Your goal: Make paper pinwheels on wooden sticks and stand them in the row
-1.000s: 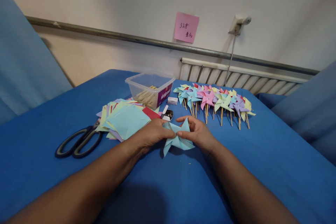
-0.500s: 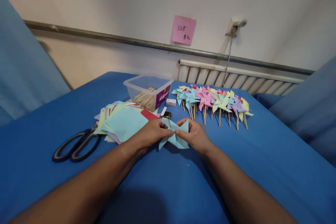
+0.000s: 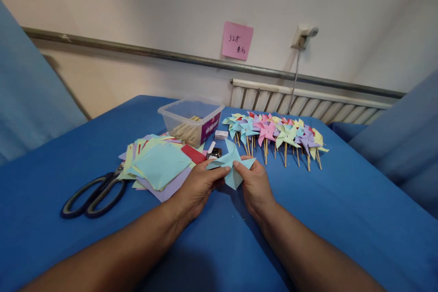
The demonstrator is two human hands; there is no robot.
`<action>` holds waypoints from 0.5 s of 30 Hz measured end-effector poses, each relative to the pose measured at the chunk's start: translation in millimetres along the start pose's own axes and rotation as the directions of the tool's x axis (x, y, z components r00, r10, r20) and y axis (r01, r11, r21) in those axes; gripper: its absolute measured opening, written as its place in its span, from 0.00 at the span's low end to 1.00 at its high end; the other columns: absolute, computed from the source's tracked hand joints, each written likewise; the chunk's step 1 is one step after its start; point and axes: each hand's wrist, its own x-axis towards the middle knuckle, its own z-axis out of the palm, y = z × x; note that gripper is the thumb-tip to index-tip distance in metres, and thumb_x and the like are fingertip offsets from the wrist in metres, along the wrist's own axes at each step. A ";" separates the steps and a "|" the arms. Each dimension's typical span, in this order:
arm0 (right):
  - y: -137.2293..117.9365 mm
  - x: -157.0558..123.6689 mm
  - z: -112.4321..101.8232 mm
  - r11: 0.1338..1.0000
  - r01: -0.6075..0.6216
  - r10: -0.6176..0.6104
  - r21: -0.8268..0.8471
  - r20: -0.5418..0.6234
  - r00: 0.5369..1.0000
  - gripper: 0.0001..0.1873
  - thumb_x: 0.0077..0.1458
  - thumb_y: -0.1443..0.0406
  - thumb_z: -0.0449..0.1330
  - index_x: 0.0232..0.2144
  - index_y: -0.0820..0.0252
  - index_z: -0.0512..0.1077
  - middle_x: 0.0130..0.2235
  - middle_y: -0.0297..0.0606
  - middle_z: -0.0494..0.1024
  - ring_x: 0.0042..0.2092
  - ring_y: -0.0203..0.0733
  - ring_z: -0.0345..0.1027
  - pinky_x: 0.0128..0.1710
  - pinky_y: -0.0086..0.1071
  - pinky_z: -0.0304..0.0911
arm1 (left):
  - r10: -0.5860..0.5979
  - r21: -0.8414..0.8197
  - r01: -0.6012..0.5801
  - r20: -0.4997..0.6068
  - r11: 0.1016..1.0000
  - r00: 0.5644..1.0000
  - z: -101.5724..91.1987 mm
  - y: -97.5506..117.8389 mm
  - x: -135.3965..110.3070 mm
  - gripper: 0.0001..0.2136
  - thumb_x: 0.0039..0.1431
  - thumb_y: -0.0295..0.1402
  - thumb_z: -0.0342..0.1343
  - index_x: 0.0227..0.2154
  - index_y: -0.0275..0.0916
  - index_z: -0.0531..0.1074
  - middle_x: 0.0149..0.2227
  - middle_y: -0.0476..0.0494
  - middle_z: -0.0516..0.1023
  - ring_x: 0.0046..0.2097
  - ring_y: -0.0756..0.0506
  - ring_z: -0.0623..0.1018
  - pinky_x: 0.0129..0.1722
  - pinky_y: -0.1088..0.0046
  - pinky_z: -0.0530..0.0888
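Between my hands is a light blue paper pinwheel [image 3: 233,178], its corners folded in toward the middle and no stick visible on it. My left hand [image 3: 202,181] grips its left side, thumb pressed near the centre. My right hand [image 3: 255,183] pinches the right side, its thumb also close to the centre. Fingers behind the paper are partly hidden. Just beyond the pinwheel sits a small dark container [image 3: 215,153] with shiny contents, partly covered by my left hand. Left of my hands lies a pile of coloured paper squares [image 3: 162,164], light blue on top.
Black-handled scissors [image 3: 99,196] lie left of the paper, blades hidden under it. A clear plastic box [image 3: 191,123] holds wooden sticks. Beside it is a small white box [image 3: 221,135]. Several finished pinwheels [image 3: 267,131] on sticks rest at the back right of the blue-covered table [image 3: 328,223].
The pinwheel has turned in my hands, so one blade now points up and another down. Both thumbs remain near its centre. The view has shifted slightly.
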 end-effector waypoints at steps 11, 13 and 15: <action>-1.8 -5.3 2.1 0.992 -0.088 0.084 0.090 0.050 0.995 0.17 0.40 0.64 0.70 0.33 0.60 0.68 0.26 0.31 0.77 0.26 0.33 0.69 0.28 0.26 0.64 | 0.029 -0.052 -0.033 -0.075 0.998 0.997 3.6 -1.5 -0.9 0.12 0.42 0.32 0.66 0.32 0.33 0.76 0.29 0.44 0.78 0.31 0.47 0.75 0.36 0.71 0.71; -0.9 -4.7 1.9 0.994 -0.077 0.074 0.077 0.049 0.996 0.18 0.41 0.64 0.70 0.33 0.60 0.67 0.27 0.31 0.77 0.26 0.33 0.69 0.28 0.27 0.64 | 0.031 -0.045 -0.035 -0.092 0.998 0.995 3.6 -2.2 -0.5 0.12 0.42 0.32 0.66 0.31 0.33 0.76 0.28 0.44 0.78 0.31 0.47 0.75 0.35 0.71 0.71; -0.2 -4.3 1.3 0.996 -0.069 0.066 0.053 0.047 0.997 0.18 0.41 0.64 0.70 0.33 0.60 0.67 0.26 0.31 0.76 0.26 0.33 0.68 0.27 0.27 0.64 | 0.030 -0.035 -0.033 -0.101 0.999 0.994 3.5 -2.3 -0.3 0.11 0.42 0.32 0.65 0.30 0.32 0.76 0.28 0.44 0.78 0.30 0.47 0.75 0.34 0.71 0.71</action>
